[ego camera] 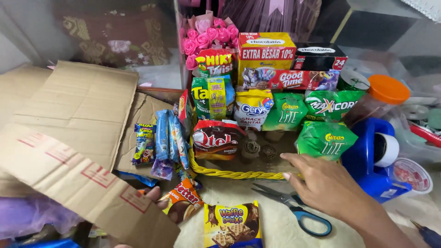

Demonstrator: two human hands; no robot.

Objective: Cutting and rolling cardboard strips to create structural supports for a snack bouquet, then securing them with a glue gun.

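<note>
From the head camera we see our right hand [324, 181] lying flat, fingers loosely spread, on the rim of the yellow wicker basket [229, 173] packed with snacks, just above the blue-handled scissors [294, 207]. Our left hand [154, 195] pinches a cardboard strip [78, 183] beside an orange snack packet [183, 200].

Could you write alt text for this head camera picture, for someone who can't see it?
A person's right hand rests on the rim of a yellow woven basket packed with upright snack packets, while the left hand holds a cardboard strip. Blue-handled scissors lie beside the right hand, with pink paper roses behind the basket.
</note>
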